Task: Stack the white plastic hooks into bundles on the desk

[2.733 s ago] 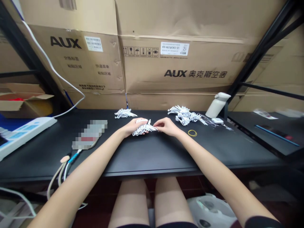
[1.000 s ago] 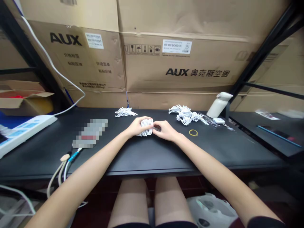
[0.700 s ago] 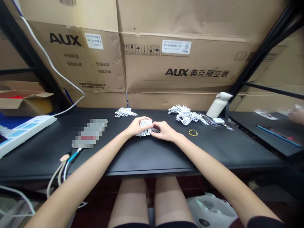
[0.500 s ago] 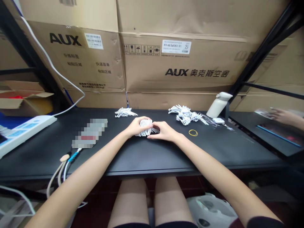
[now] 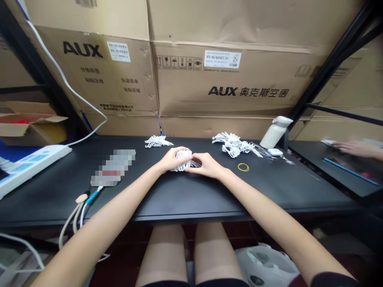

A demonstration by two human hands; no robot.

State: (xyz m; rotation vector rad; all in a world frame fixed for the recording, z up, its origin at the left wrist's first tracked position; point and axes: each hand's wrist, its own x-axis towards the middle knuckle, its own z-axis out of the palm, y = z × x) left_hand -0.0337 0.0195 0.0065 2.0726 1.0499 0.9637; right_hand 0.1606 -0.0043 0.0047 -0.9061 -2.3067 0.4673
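Observation:
A bundle of white hooks [image 5: 182,160], lined up side by side, stands on the black tabletop between my hands. My left hand [image 5: 170,158] grips its left side, thumb in front and the other fingers hidden behind. From the right, my right hand [image 5: 206,164] pinches the bundle's other end, with thumb and fingers curved round a gap. Behind my left hand lies a small pile of white hooks [image 5: 158,141]. A bigger, tangled heap of white hooks [image 5: 235,144] lies back right, with a yellow rubber band [image 5: 243,167] in front of it.
A cream bottle [image 5: 275,132] and a small white case [image 5: 275,152] stand at the right rear. On the left are a blurred-out flat device [image 5: 113,169] with cables and a white power strip [image 5: 32,167]. Another person's hand [image 5: 356,148] shows over the right-hand table.
My right thumb and fingers have closed in slightly on the bundle; my left hand stays put. At far right, the other person's hand has shifted a little.

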